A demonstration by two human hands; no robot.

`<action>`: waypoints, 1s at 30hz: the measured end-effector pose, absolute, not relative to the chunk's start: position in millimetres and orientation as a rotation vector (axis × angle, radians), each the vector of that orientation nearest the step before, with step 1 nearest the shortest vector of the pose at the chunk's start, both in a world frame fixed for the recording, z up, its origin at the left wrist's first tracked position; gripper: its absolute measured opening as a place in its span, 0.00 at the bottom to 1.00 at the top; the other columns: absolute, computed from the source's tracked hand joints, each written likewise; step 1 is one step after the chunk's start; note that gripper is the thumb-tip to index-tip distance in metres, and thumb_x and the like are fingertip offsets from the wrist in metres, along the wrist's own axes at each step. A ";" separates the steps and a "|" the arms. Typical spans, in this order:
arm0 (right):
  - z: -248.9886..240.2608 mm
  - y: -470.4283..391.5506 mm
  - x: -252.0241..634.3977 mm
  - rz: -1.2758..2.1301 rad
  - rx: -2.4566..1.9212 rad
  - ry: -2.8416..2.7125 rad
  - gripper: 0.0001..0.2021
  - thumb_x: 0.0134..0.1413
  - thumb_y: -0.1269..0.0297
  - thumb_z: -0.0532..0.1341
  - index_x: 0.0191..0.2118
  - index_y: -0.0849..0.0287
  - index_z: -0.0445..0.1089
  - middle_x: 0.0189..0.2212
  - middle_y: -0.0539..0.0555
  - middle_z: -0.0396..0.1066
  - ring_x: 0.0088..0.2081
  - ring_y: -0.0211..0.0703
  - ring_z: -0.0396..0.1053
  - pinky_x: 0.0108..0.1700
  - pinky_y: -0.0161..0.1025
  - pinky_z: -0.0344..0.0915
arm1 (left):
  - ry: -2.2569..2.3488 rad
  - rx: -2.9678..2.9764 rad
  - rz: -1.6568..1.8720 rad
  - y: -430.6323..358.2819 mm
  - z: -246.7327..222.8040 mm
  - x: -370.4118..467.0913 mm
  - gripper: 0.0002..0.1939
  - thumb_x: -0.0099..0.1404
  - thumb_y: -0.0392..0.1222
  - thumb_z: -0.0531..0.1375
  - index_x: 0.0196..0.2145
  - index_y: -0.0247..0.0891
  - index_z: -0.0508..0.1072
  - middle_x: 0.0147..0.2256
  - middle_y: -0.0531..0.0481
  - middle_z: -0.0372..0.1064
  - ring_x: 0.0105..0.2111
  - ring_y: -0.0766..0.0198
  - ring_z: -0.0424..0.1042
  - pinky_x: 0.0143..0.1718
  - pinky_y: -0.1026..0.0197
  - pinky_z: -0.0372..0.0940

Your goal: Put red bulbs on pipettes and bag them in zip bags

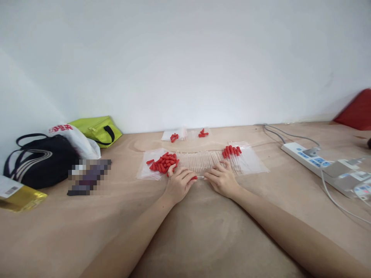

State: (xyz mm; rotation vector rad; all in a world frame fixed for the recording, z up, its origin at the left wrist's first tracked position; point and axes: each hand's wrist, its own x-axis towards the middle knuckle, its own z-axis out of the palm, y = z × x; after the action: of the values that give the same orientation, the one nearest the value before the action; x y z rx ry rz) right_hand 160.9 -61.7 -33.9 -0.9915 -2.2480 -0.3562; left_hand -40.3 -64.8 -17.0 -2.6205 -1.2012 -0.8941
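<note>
My left hand (180,184) is closed on a red rubber dropper bulb (194,178), part of which shows at the fingertips. Opposite it, my right hand (222,178) pinches a thin clear dropper tube (200,177), whose end meets the bulb; how far it sits inside is too small to tell. Just beyond both hands lies a row of clear tubes (197,160) side by side. A heap of loose red bulbs (162,163) rests on plastic bags by my left hand. Beyond my right hand, several tubes with red bulbs fitted (232,151) lie together on a clear bag (253,160).
Further back are two small groups of red bulbs (174,137) on bags. At left are a black bag (43,158), a lime-green bag (100,131), a white bag and a gold packet (26,199). A power strip (313,162) with cables stands at right.
</note>
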 end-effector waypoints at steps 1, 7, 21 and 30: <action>-34.4 -62.0 160.9 -0.358 -0.984 -2.244 0.09 0.55 0.67 0.53 0.33 0.55 0.70 0.24 0.50 0.70 0.34 0.39 0.61 0.49 0.47 0.43 | -1.203 -2.619 -0.896 -64.8 -17.9 -40.6 0.07 0.63 0.42 0.53 0.34 0.43 0.71 0.34 0.52 0.73 0.40 0.61 0.67 0.53 0.47 0.39; -33.0 -65.8 157.6 -0.368 -0.940 -2.213 0.10 0.55 0.68 0.51 0.31 0.54 0.70 0.22 0.47 0.69 0.34 0.37 0.62 0.51 0.48 0.39 | -1.153 -2.695 -0.919 -66.9 -17.8 -39.8 0.09 0.63 0.39 0.52 0.32 0.42 0.71 0.31 0.53 0.74 0.38 0.62 0.68 0.53 0.46 0.38; -32.3 -66.2 150.5 -0.372 -0.826 -2.217 0.12 0.55 0.69 0.50 0.25 0.59 0.67 0.19 0.48 0.66 0.33 0.36 0.62 0.50 0.46 0.40 | -1.072 -2.793 -0.880 -70.5 -15.1 -35.6 0.09 0.63 0.36 0.49 0.33 0.39 0.69 0.32 0.52 0.73 0.39 0.62 0.68 0.52 0.47 0.38; -29.5 -64.1 146.5 -0.492 -0.941 -2.292 0.09 0.55 0.68 0.52 0.29 0.57 0.68 0.23 0.50 0.68 0.34 0.39 0.58 0.48 0.47 0.38 | -1.159 -2.686 -0.917 -66.7 -16.3 -39.0 0.09 0.64 0.39 0.50 0.34 0.41 0.70 0.33 0.53 0.74 0.39 0.62 0.68 0.53 0.47 0.36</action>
State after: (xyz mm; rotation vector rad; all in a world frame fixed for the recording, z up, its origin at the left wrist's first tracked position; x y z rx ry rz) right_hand 146.5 -64.1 -29.5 -0.9414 -2.2921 -0.4921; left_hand -39.0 -66.7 -16.3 -2.6864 -1.1592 -0.9173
